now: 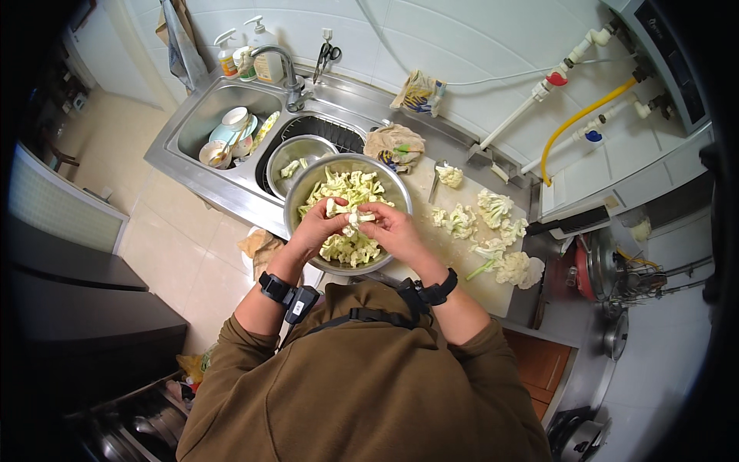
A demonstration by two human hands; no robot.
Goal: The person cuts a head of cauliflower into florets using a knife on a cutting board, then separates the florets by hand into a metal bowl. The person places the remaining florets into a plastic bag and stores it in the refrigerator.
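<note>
Over a large steel bowl (293, 202) of cauliflower florets (349, 186), my left hand (318, 226) and my right hand (394, 230) are close together, each with its fingers on a small cauliflower piece (353, 218). Whether they hold one piece or two touching ones, I cannot tell. The bowl overlaps the sink's edge and a pale cutting board (424, 234). On the board lie larger cauliflower chunks (460, 220) and, at its back left, a knife (433, 183) beside a floret. Behind the big bowl, a smaller steel bowl (277, 167) holds a few florets.
A double steel sink (173, 136) has stacked dishes (235, 118) in its left basin, below a faucet (291, 86). Crumpled cloths (398, 141) lie behind the board. Soap bottles (267, 58) and hanging scissors (328, 53) are at the wall. A lidded red pot (589, 265) stands at right.
</note>
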